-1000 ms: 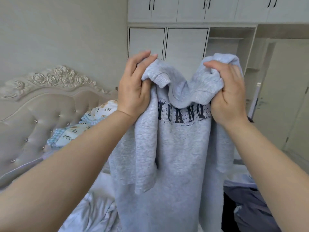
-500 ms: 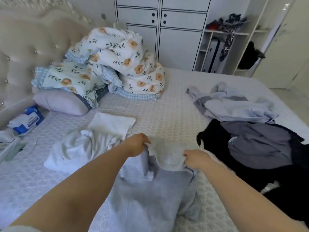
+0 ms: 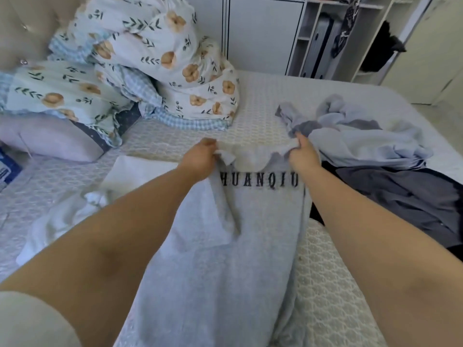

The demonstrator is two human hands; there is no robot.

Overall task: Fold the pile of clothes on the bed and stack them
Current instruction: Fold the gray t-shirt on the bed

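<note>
A grey sweatshirt (image 3: 250,234) with dark lettering lies stretched out lengthwise on the bed, collar end away from me. My left hand (image 3: 199,156) grips its left shoulder and my right hand (image 3: 302,155) grips its right shoulder. A folded white garment (image 3: 135,171) lies flat to the left, with a crumpled white one (image 3: 60,221) in front of it. To the right sits a loose pile: a pale blue garment (image 3: 363,139), a dark grey one (image 3: 400,196) and black fabric (image 3: 315,214) underneath.
Floral bedding (image 3: 155,58) and pillows (image 3: 50,136) are heaped at the head of the bed on the left. A blue wipes pack (image 3: 7,169) lies at the far left edge. Wardrobe doors and open shelves (image 3: 338,38) stand behind the bed.
The sweatshirt went from held up in the air to laid down on the bed, then pulled further away from me so the lettering shows flat. Both hands kept their hold.
</note>
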